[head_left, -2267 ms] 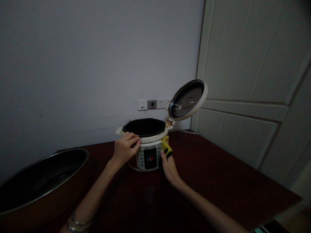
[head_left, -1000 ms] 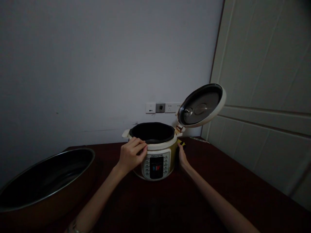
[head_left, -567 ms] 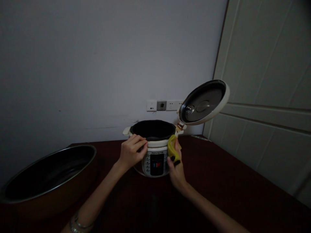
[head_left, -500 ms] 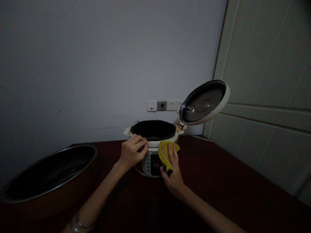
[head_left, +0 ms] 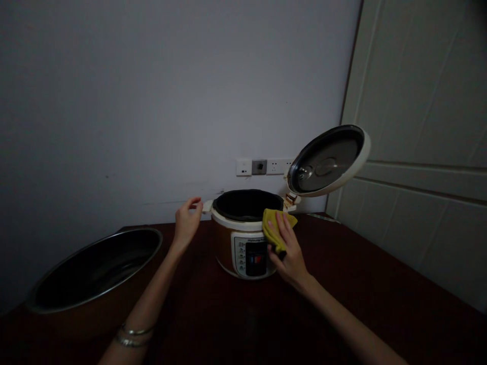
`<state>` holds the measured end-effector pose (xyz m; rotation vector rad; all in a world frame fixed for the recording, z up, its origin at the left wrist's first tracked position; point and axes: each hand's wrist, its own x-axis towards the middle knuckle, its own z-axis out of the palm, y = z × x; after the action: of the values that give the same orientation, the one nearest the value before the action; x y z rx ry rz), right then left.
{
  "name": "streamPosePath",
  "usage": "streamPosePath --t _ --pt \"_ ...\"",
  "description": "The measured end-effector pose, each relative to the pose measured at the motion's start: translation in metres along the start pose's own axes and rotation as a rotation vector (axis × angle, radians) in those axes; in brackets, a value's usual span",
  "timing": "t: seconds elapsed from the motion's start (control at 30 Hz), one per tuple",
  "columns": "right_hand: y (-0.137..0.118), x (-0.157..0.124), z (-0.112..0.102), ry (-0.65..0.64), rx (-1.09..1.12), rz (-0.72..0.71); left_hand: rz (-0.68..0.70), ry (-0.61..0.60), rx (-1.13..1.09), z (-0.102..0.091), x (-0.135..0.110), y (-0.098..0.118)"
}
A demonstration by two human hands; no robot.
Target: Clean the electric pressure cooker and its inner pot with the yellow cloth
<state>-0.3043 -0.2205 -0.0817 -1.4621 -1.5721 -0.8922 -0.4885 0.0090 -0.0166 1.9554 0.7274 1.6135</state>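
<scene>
An electric pressure cooker (head_left: pixel 224 246) with a cream rim and a front button panel stands on the dark red table. Its lid (head_left: pixel 329 159) is swung up on a hinge at the right, and the inside looks black. My right hand (head_left: pixel 291 256) presses a folded yellow cloth (head_left: pixel 274 228) against the cooker's upper front right side. At the cooker's left, my left hand (head_left: pixel 187 220) has loosely bent fingers with nothing visible in them. Its fingertips are close to the cream side handle (head_left: pixel 207 207); whether they touch is hard to tell.
A large dark-lined pot (head_left: pixel 99 299) with a metal rim sits at the left, near my left forearm. Wall sockets (head_left: pixel 274 166) are behind the cooker. A pale panelled door (head_left: pixel 422 152) stands at the right. A thin flat strip (head_left: pixel 323 218) lies at the table's back edge.
My left hand has left the cooker's front rim and moved left towards the side handle. My right hand and the cloth have shifted slightly up and right along the cooker. The view has turned slightly left.
</scene>
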Motion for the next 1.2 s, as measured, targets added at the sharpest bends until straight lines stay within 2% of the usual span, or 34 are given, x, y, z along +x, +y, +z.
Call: streamPosePath --t 0.07,0.13,0.23,0.33,0.47,0.67,0.9,1.2 --pt "-0.016 0.006 0.007 -0.098 -0.095 -0.166 -0.046 -0.035 0.096 0.006 0.002 -0.014" --pt "-0.035 0.017 0.017 -0.191 -0.171 -0.27 -0.084 -0.098 0.164 0.013 0.001 -0.024" --pt "-0.06 0.034 0.034 -0.293 -0.202 -0.316 -0.143 -0.17 0.213 0.022 -0.004 -0.031" --pt "-0.071 0.045 0.046 -0.315 -0.181 -0.33 -0.187 -0.216 0.229 0.026 -0.007 -0.034" --pt "-0.068 0.044 0.046 -0.321 -0.185 -0.347 -0.144 -0.291 0.18 0.028 -0.008 -0.035" --pt "-0.064 0.04 0.037 -0.327 -0.199 -0.361 -0.144 -0.313 0.151 0.027 -0.009 -0.032" --pt "-0.066 0.041 0.037 -0.321 -0.185 -0.356 -0.127 -0.348 0.165 0.023 -0.007 -0.033" --pt "-0.067 0.04 0.037 -0.316 -0.179 -0.353 -0.102 -0.336 0.167 0.02 -0.005 -0.034"
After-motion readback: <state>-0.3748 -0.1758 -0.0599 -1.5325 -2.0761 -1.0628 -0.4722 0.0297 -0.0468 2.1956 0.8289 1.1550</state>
